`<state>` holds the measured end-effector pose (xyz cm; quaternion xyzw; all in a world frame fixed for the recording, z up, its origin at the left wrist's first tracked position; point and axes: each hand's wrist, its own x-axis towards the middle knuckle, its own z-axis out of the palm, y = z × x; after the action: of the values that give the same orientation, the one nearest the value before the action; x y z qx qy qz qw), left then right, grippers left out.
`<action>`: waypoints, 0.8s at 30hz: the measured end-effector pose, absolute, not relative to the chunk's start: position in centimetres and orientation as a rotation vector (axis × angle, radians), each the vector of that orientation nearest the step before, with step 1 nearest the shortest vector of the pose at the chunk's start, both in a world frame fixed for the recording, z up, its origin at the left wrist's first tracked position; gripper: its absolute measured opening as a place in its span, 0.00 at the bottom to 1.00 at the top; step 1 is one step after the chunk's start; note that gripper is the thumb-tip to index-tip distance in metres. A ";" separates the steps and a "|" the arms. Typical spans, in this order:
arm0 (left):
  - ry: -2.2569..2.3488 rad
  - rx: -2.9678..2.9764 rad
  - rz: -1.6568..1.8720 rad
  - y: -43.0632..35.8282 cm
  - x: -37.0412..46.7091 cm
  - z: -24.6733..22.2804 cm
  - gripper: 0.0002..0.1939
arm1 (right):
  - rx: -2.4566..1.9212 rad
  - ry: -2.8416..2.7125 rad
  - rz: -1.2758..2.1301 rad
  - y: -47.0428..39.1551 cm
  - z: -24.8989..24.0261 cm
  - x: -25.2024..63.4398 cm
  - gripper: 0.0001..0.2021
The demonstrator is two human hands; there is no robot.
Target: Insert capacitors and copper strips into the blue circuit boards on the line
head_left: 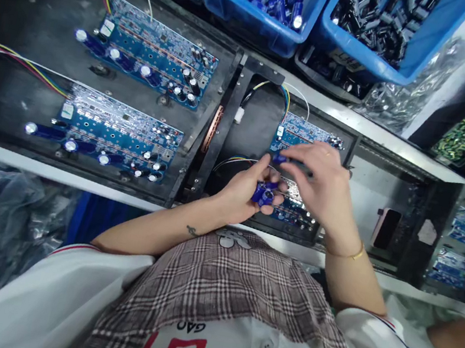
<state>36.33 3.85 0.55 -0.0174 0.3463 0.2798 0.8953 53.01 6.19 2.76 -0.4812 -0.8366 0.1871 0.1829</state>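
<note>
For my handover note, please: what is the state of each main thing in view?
Left hand: cupped around blue capacitors
Right hand: bent, apparently pinching one blue capacitor
Left blue bin: open, partly filled
Right blue bin: open, partly filled
Upper left board: wired, carrying large capacitors
Lower left board: likewise
Upper right board: wired, partly hidden
Lower right board: partly hidden

The single view looks from the wearer's head, facing forward and steeply down past the chest. The checked apron (232,276) is closest, filling the lower middle; the left hand (244,194) and right hand (320,174) sit at arm's reach near the centre. The blue plastic bins (251,16) lie farther off, cut by the top edge. The framing is wide and tilted, so the bench's white front edge (79,177) slopes down rightward.
</note>
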 end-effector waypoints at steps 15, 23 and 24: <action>0.718 0.132 0.566 3.6 35.9 0.5 0.21 | -1.569 -2.469 0.330 9.0 -0.8 52.9 0.12; 0.723 0.138 0.602 3.4 36.1 0.2 0.21 | -1.531 -2.552 0.279 9.3 -0.6 52.9 0.13; 0.729 0.130 0.603 3.5 36.2 0.2 0.21 | -1.522 -2.546 0.260 9.2 -0.8 52.9 0.13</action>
<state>36.18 3.47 0.21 0.0624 0.3509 0.2903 0.8881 52.90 9.20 -0.76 -0.5093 -0.8522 0.0870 0.0820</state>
